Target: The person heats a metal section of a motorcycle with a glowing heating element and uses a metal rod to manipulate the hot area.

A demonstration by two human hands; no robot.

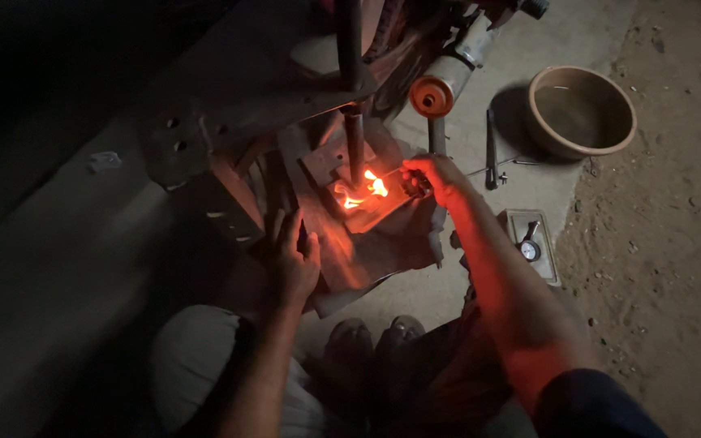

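Nearest the camera are the person's knees and two feet (pixel 373 332) in sandals, low in the middle of the view, with a blue sleeve (pixel 590 403) at the lower right. On the left, the left hand (pixel 292 258) lies flat with its fingers spread on the near edge of a dark metal plate (pixel 342 243) that rests on the concrete floor (pixel 58 243). Just right of it a small flame (pixel 369 188) burns on a metal block (pixel 363 203) under a vertical rod (pixel 354 142) of a rusty machine frame (pixel 229 122). The right hand (pixel 438 176) is closed, its fingers pinching a thin stick (pixel 392 171) whose tip touches the flame. Above this hand hangs an orange round knob (pixel 432 95). Further right on the floor lie a dark slim tool (pixel 490 146), a small flat tray (pixel 533 243) holding a round gauge, and near the floor's far right edge, by the sand, a clay bowl (pixel 581 109).
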